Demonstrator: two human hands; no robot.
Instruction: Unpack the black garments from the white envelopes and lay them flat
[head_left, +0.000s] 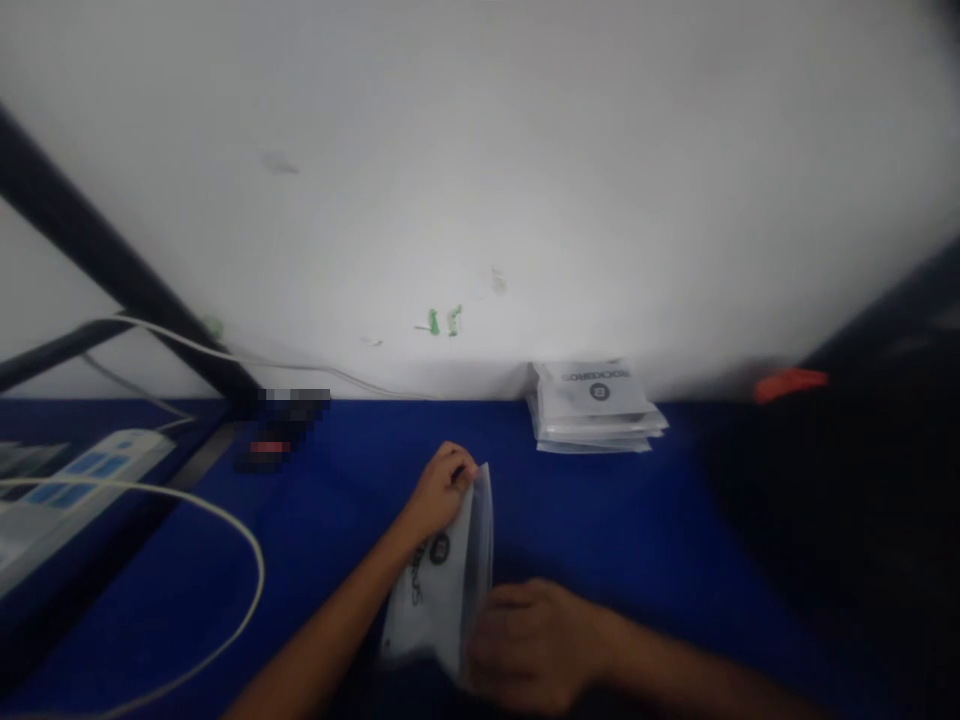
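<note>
My left hand (442, 490) pinches the top edge of the white pouch (446, 580); right hand (536, 645) grips its lower side. Pouch's long axis runs away from me, w/ both hands on it.

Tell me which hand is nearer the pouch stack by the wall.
Left. The left hand pinches the held pouch at its top, closer to the stack; the right hand grips lower.

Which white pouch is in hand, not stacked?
The white pouch held upright between left hand and right hand; the others lie stacked by the wall.
</note>
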